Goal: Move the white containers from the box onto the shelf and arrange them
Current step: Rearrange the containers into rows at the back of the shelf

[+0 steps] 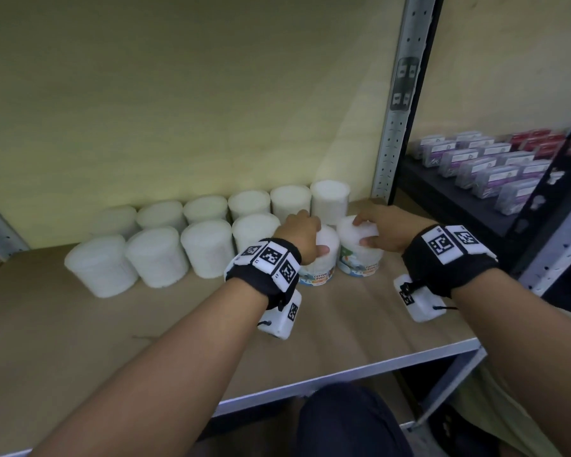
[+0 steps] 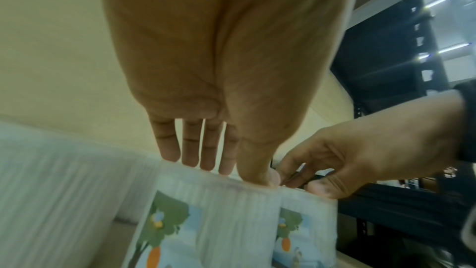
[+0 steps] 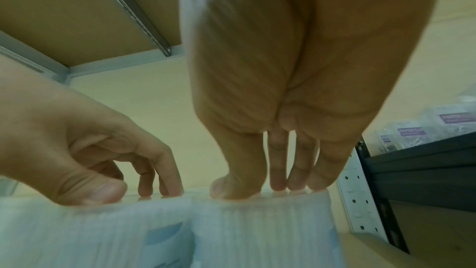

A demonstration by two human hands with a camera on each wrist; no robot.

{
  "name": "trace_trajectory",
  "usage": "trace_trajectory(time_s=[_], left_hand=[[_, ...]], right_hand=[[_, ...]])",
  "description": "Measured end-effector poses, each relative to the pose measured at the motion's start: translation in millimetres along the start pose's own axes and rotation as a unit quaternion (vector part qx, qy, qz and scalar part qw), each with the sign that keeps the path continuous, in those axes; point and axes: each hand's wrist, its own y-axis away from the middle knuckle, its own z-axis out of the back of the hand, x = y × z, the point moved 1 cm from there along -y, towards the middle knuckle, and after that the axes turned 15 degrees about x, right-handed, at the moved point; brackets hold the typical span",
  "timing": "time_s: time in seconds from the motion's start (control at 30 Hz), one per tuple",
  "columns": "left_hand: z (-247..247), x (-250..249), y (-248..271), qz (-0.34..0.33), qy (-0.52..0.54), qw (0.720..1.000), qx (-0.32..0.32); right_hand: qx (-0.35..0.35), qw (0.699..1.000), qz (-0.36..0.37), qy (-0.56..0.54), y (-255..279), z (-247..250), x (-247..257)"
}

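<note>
on the shelf [image 1: 360,328], left hand [image 1: 299,235] and right hand [image 1: 389,230] each clamped fingers-down on a white container [image 1: 360,255]

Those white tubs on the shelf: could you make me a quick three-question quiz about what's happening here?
1. True or false: each hand holds its own white container.
2. Which is farther right: the tub under the left hand or under the right hand?
3. What stands on the black shelf at right? A) bottles B) small packaged boxes

Key: 1 true; 2 the right hand's tub, touching the left hand's tub; 3 B.
</note>
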Motion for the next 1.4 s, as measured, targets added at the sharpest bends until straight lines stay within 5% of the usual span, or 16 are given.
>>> trace_trajectory(time_s=[0.77, 1.4], left_hand=[[-46.1, -61.6, 88.3, -0.021, 0.021, 1.0, 0.001], [-55.3, -72.8, 100.9, -0.013, 0.026, 1.0, -0.006]], right_hand=[[0.019, 0.999, -0.009, -0.035, 100.1, -41.3, -18.4], [0.023, 0.999, -0.013, -0.045, 121.3, -46.0, -19.7]])
